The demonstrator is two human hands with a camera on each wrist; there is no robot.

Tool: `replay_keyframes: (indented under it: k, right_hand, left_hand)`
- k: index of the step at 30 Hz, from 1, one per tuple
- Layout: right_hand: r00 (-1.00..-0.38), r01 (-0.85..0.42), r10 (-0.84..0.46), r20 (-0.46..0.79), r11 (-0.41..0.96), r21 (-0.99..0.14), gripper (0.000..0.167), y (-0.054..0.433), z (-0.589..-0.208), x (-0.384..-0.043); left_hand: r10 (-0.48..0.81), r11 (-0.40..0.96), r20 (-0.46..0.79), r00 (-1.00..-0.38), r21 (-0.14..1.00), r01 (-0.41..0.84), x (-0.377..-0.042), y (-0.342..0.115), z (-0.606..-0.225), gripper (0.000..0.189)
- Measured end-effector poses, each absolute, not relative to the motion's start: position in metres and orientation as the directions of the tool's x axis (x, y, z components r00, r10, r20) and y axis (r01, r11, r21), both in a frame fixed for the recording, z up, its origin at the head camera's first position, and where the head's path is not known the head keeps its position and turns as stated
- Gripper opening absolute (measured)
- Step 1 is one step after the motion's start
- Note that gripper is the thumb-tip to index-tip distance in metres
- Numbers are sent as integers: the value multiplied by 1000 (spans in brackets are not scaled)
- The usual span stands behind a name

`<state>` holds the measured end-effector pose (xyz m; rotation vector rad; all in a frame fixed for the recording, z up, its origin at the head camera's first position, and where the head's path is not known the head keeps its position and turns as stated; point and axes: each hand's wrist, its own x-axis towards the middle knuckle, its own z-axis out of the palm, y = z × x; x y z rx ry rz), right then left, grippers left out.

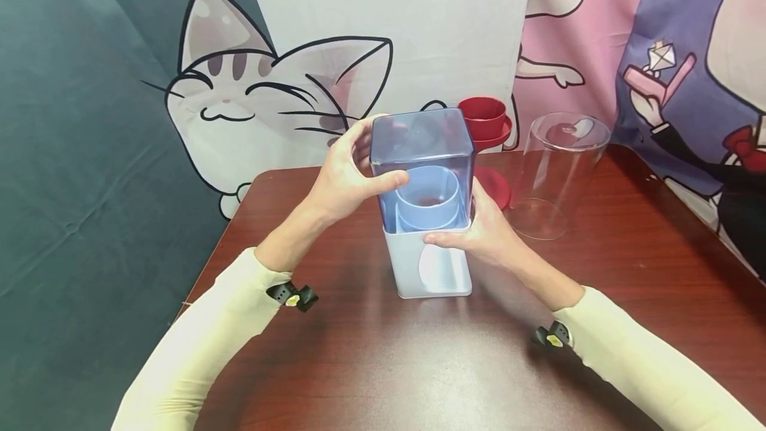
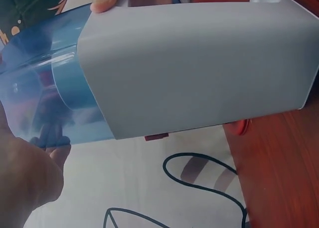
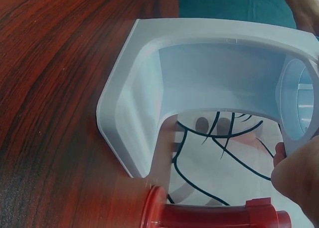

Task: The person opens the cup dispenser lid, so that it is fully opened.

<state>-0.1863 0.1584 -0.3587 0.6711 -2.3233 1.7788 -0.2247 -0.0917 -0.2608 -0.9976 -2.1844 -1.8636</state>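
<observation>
A clear blue square cover sits over the top of a white base, which stands on the table. Through the cover shows a round light-blue cup-like part. My left hand grips the cover, its thumb on the near face and its other fingers at the far side. With the thumb on the front near the upper rim, my right hand holds the white base. A wide arched opening runs through the base in the right wrist view, with a round slotted part at its upper end.
Behind the base stands a red stand with a cup-shaped top. Right of it is a tall clear cylinder on the brown table. A cloth backdrop with cartoon figures hangs behind the table.
</observation>
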Motion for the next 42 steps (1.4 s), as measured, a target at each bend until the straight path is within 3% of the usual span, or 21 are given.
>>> replay_keyframes:
  k: [5,17,32,42]
  right_hand:
    - [-882,-442,-270,386,192,-876,99,157,-360,-187]
    - [-870,-460,-282,404,170,-872,101,158,-360,-188]
    - [-864,-464,-287,413,140,-875,98,157,-363,-190]
    - [-860,-481,-282,426,166,-861,100,158,-364,-191]
  left_hand:
    - [412,24,477,-777,846,532,-224,-93,-260,78]
    - [461,25,591,-662,737,675,-226,-95,-266,86]
    - [431,37,491,-757,828,559,-227,-95,-261,79]
    - [456,0,569,-684,769,639,-228,-97,-264,89]
